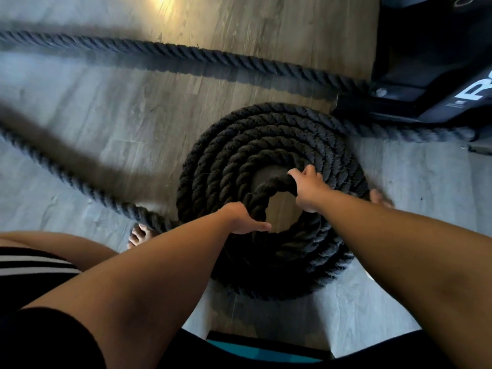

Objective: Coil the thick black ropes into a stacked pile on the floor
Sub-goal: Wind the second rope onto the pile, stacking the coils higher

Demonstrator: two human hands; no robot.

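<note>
A thick black twisted rope lies wound in a flat spiral coil (269,134) on the wooden floor in front of me. Both hands hold the innermost loop, which is lifted across the coil's open centre. My left hand (243,218) grips that loop at the near left of the centre. My right hand (308,186) grips it at the right of the centre. A loose stretch of the same rope (80,182) runs off to the left, blurred. A second rope length (186,55) stretches across the floor farther back.
A black metal equipment base (431,83) with white lettering stands at the upper right, and both ropes lead to it. My bare feet (139,235) rest on either side of the coil. Wooden planks and pale floor surround the pile.
</note>
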